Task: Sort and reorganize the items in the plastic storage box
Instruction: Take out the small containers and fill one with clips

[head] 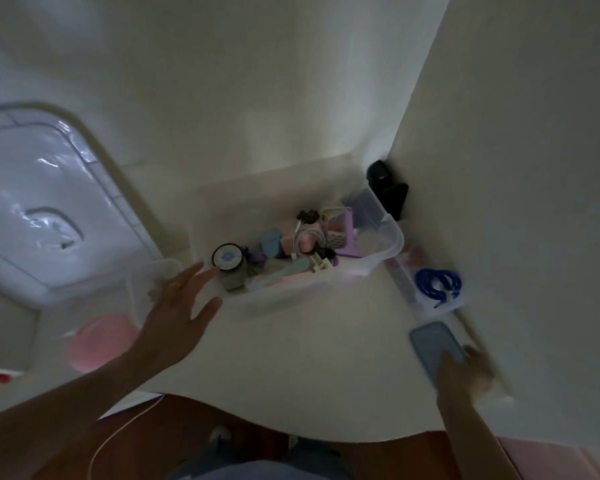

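Left hand (pixel 179 315), fingers spread, reaches just left of the plastic storage box (pixel 388 244); right hand (pixel 470 372) grips a phone (pixel 430 344) near its right.

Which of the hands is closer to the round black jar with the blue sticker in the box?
The left hand. Its fingertips reach almost to the round black jar at the near end of the plastic box. The right hand is far off on the other side, holding a phone.

No legible text or labels anywhere.
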`<control>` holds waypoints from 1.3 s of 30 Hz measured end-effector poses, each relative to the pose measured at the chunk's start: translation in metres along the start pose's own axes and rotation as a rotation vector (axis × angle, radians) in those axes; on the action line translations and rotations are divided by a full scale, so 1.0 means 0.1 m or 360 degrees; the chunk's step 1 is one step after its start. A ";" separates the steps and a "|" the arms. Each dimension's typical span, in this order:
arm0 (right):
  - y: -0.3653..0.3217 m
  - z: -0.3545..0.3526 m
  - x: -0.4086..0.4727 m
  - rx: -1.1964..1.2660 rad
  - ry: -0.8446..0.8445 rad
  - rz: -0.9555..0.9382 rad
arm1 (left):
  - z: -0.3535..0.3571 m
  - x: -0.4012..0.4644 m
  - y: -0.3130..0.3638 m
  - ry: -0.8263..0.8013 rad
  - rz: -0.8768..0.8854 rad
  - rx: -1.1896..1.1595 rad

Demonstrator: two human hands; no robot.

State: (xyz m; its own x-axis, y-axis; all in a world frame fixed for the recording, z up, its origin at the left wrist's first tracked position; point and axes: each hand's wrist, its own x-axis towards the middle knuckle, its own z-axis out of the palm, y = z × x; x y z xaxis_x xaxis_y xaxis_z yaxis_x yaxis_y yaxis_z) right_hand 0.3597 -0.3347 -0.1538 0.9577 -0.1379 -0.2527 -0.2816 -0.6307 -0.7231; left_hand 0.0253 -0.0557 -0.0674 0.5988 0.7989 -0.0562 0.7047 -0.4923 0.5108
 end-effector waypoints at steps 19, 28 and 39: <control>-2.14 2.35 -0.26 -0.1406 -0.0778 -0.2045 | 0.23 0.76 -0.12 0.0030 0.0163 0.0252; -2.23 0.83 0.10 0.0276 -0.0001 -0.0866 | 0.34 1.04 0.02 0.0178 0.0545 0.0278; -1.64 0.65 0.73 0.0682 -0.0690 0.0440 | 0.45 1.24 -0.03 0.0022 0.0430 0.0376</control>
State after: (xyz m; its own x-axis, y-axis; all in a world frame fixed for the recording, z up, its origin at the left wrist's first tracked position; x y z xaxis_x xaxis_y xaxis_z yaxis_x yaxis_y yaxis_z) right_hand 0.4716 -0.1917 -0.0954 0.7613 0.1252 -0.6363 -0.5978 -0.2445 -0.7634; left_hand 0.1145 0.0299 -0.1148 0.7715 0.6328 0.0662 0.5912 -0.7514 0.2932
